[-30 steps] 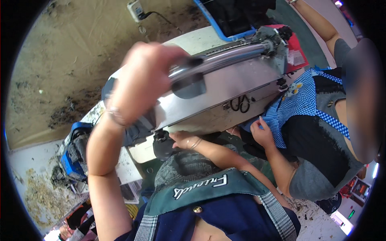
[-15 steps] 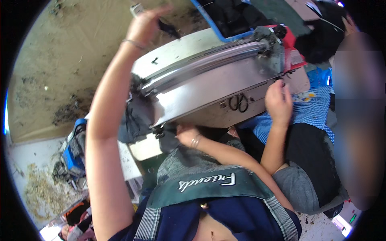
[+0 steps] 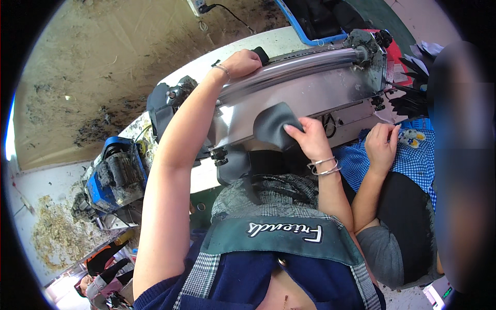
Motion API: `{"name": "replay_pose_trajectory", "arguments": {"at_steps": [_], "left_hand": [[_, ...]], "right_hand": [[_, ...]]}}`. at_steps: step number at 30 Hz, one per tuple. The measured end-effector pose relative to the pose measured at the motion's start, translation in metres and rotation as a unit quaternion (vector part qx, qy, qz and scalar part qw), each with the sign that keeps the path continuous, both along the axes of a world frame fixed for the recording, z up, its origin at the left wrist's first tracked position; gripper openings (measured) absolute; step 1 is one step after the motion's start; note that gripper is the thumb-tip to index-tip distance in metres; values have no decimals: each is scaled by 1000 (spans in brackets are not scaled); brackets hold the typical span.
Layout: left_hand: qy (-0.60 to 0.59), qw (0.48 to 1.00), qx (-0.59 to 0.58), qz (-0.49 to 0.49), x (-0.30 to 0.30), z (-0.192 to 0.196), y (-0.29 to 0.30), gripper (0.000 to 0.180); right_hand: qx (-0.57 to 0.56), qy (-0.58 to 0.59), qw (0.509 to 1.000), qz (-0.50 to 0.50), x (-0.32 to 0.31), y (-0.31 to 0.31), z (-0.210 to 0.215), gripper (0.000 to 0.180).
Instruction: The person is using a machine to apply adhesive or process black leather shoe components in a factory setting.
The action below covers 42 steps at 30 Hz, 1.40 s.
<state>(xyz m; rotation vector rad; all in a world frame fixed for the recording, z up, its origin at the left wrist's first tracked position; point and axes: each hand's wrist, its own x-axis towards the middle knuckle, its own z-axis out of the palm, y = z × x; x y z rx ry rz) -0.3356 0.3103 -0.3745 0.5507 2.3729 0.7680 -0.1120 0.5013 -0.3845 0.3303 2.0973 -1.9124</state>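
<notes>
My left hand reaches over the metal roller of a bench machine. Its fingers are bent and closed on a small black piece behind the roller. Between thumb and fingers, my right hand pinches a dark grey, rounded piece of leather-like sheet. That piece is held above the front edge of the machine's smooth metal plate. More dark sheet pieces lie at my lap, just below the plate's edge.
At right a co-worker's hand rests near a blue checked cloth. A blue-rimmed crate of black pieces stands behind the machine. A dusty blue motor sits at left. A plug with cable hangs on the stained wall.
My left hand has come down and right from near the wall socket to behind the roller. My right hand has risen from my lap with the grey piece. The co-worker's hand has drawn back.
</notes>
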Motion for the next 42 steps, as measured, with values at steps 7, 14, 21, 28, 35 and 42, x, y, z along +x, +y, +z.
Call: {"name": "replay_pose_trajectory", "arguments": {"at_steps": [7, 14, 21, 28, 35, 42], "left_hand": [[-17, 996, -85, 23, -7, 0, 39, 79], [175, 976, 121, 33, 43, 69, 15, 26], [253, 958, 119, -70, 23, 175, 21, 16], [546, 825, 34, 144, -71, 204, -44, 54], [309, 948, -35, 58, -49, 109, -24, 33], [107, 992, -19, 64, 25, 25, -1, 50]], "right_hand": [[256, 85, 960, -72, -88, 5, -3, 41], [389, -29, 879, 275, 15, 14, -8, 32], [257, 56, 924, 276, 22, -128, -137, 71], [381, 179, 825, 376, 55, -155, -136, 53], [315, 193, 890, 267, 45, -132, -144, 8], [277, 236, 904, 223, 60, -108, -138, 15]]}}
